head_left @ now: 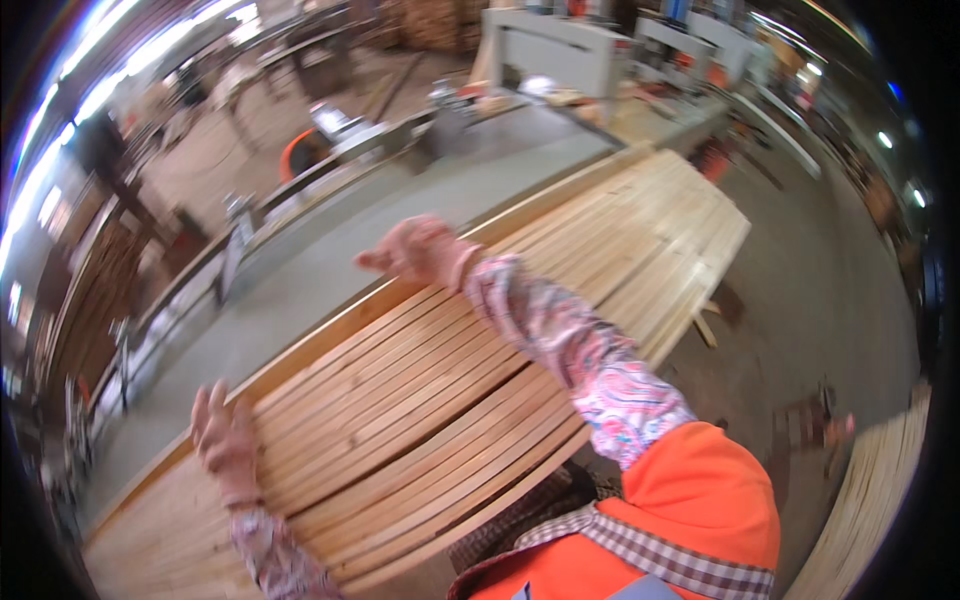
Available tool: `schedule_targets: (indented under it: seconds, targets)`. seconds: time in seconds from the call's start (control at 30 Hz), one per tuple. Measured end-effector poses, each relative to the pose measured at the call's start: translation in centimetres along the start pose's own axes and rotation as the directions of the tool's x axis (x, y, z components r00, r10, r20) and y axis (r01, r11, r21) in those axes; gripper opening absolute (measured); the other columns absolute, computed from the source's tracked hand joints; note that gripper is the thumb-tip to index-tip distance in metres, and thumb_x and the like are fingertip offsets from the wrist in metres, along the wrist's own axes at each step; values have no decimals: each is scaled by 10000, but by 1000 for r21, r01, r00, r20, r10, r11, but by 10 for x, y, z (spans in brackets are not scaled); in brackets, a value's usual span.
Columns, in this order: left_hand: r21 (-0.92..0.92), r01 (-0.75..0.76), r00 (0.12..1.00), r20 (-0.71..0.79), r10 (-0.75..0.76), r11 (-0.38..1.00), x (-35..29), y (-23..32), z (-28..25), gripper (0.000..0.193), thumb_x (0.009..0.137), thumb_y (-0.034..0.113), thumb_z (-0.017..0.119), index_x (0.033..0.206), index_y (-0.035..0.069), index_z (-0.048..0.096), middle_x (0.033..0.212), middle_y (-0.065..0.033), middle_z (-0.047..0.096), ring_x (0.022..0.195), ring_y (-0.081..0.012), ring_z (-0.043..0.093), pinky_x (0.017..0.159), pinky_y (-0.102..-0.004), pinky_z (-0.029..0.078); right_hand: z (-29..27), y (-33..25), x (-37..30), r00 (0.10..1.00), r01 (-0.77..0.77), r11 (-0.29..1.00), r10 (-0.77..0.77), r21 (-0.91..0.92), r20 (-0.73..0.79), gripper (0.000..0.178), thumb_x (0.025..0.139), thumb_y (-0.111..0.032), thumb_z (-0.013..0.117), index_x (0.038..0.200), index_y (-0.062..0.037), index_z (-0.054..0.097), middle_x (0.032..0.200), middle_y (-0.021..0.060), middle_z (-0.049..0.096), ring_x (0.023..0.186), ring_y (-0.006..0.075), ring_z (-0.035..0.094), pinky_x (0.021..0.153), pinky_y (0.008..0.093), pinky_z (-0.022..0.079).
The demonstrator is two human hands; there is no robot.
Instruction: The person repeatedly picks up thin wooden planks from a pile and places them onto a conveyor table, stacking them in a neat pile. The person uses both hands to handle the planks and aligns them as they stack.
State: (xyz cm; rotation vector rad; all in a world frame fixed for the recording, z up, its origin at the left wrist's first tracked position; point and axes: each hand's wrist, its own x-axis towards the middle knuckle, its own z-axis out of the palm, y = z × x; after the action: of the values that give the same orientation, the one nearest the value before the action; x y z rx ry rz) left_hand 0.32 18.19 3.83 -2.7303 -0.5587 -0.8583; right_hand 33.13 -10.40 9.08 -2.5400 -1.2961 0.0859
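Long, pale wooden strips lie side by side in a wide slanting row in front of me. A longer wooden edge piece runs along their far side, against the grey machine table. My left hand is at the near-left part of this edge, fingers spread and nothing seen in them. Farther right, my right hand is over the same edge piece, reaching toward the grey surface. Motion smears its fingers, so their grip is unclear. My right forearm, in a patterned sleeve, crosses above the strips.
Beyond the edge piece stretches the grey machine table, with a metal rail and clamps along its far side. A white machine frame stands at the back. More wooden strips are stacked at the lower right, beside the concrete floor.
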Motion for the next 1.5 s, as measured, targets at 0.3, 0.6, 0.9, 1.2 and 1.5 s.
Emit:
schedule_targets:
  seconds: [0.3,0.6,0.9,1.2,1.5]
  targets:
    - [-197,235,926,344,-158,952,10,16,-25,338,958,289,560,1193,61,642,1249,-133,609,1218,-319,507,1058,-400,391,-18,-12,-35,914,-231,969,187,84,360,625,902,-591,485,1210,-76,660,1225,166,651,1159,332,603,999,430,458]
    - [-260,208,945,304,-125,943,8,12,-25,312,963,280,550,1164,64,652,1191,-130,625,1142,-320,542,1016,-403,415,-8,8,-18,915,-218,974,181,65,359,565,865,-505,538,1185,-59,671,1204,175,660,1128,330,626,960,412,480]
    - [-244,217,937,324,-131,945,6,8,-22,327,972,287,539,1186,65,648,1208,-125,621,1165,-314,534,1026,-397,414,8,26,-3,910,-180,983,149,46,388,538,840,-486,579,1156,-64,688,1180,153,676,1093,318,643,943,406,491]
    - [-236,119,941,336,-35,964,4,2,-20,352,1002,277,471,1246,68,614,1266,-130,605,1197,-321,524,1073,-408,379,1,27,-3,902,-137,990,112,31,416,517,805,-468,627,1154,-92,695,1187,129,675,1108,321,627,939,402,491]
    - [-289,123,941,337,-19,949,4,7,-23,344,996,245,476,1250,59,615,1276,-144,605,1223,-321,518,1121,-427,322,-4,29,-7,898,-157,987,129,32,420,522,805,-474,635,1158,-94,694,1206,129,667,1122,310,621,964,400,482]
